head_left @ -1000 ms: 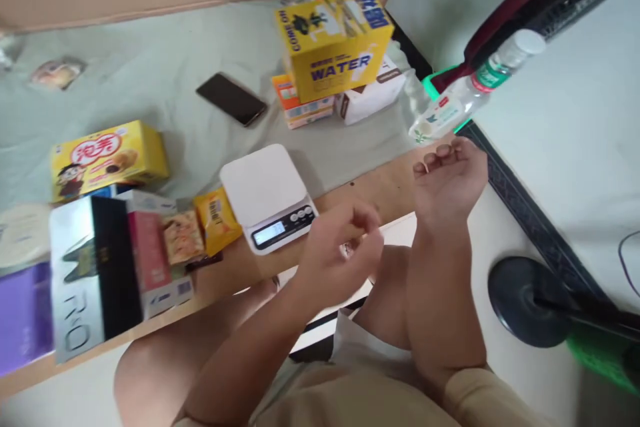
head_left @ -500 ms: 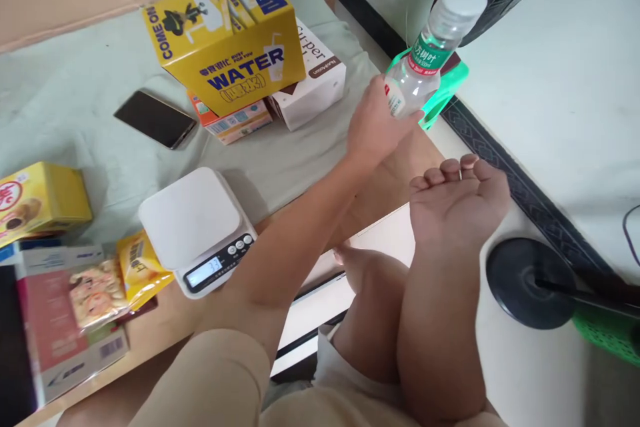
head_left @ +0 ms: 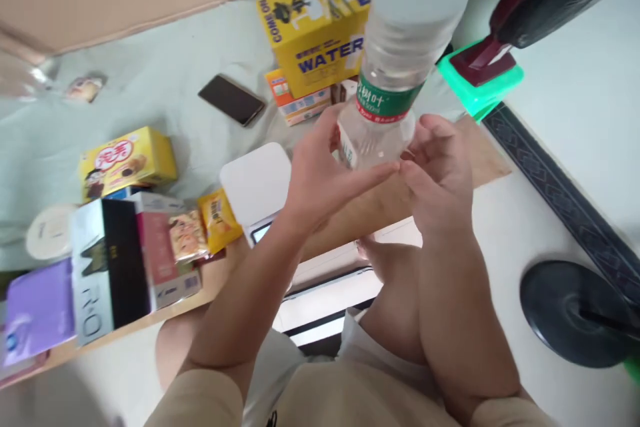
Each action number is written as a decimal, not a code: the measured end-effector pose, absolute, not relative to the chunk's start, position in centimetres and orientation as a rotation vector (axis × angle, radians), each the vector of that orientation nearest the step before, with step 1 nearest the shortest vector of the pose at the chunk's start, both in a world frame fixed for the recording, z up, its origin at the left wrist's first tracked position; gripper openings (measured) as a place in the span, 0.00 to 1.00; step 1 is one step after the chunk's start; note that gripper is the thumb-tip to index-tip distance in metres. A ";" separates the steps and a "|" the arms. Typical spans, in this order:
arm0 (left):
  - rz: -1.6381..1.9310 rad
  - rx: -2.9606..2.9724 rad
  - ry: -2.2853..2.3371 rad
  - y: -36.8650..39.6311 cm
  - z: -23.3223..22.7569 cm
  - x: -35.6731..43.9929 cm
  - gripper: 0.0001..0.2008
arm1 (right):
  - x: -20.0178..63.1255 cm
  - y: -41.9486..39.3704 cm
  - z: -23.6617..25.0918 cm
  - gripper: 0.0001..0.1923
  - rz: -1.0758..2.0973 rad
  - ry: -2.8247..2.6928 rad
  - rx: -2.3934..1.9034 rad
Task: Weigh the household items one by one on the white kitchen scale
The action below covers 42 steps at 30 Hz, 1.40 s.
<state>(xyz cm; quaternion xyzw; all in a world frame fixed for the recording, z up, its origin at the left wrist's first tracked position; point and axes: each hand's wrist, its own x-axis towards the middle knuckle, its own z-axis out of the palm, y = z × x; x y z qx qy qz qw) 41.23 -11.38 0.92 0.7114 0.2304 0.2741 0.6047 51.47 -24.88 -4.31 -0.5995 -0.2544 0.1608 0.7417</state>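
A clear plastic bottle (head_left: 385, 103) with a white cap and a green and red label stands tilted, its cap end up toward me. My left hand (head_left: 323, 170) is closed around its lower part from the left. From the right, my right hand (head_left: 443, 177) meets the bottle with curled fingers, its thumb tip close to my left thumb. The bottle's base is hidden between my hands. Below and left of them, a white kitchen scale (head_left: 257, 183) is partly covered by my left forearm, so its display is mostly hidden.
A yellow carton (head_left: 320, 67) rests on smaller boxes behind the bottle. A phone (head_left: 231, 100), a yellow snack box (head_left: 133, 160), snack packets (head_left: 219, 219) and a black and silver box (head_left: 107, 267) lie leftward. A bright green stand (head_left: 467, 90) and a black round base (head_left: 570, 310) are at right.
My left hand has brought the bottle closer and leftward in view. My right hand, earlier open and palm up below, has risen to the bottle. The view has shifted, showing more on the left.
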 end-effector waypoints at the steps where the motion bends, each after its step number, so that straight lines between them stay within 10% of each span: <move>1: 0.649 1.702 0.524 -10.6 1.0 39.3 0.31 | 50.6 -24.2 -4.4 0.29 0.409 -0.627 -1.332; 16: 0.900 1.582 0.759 -3.2 -2.0 27.5 0.27 | 43.0 -15.3 -7.1 0.22 0.366 -1.035 -1.319; 23: 1.027 1.789 0.646 -4.0 -5.7 27.0 0.43 | 43.0 -14.6 -9.0 0.22 0.294 -1.136 -1.320; 29: 1.364 1.659 0.538 -6.5 -6.5 25.6 0.27 | 42.9 -15.1 -9.2 0.20 0.231 -1.028 -1.350; 42: 1.290 1.618 0.620 -6.1 -7.1 25.9 0.27 | 42.8 -15.6 -8.8 0.18 0.272 -0.950 -1.369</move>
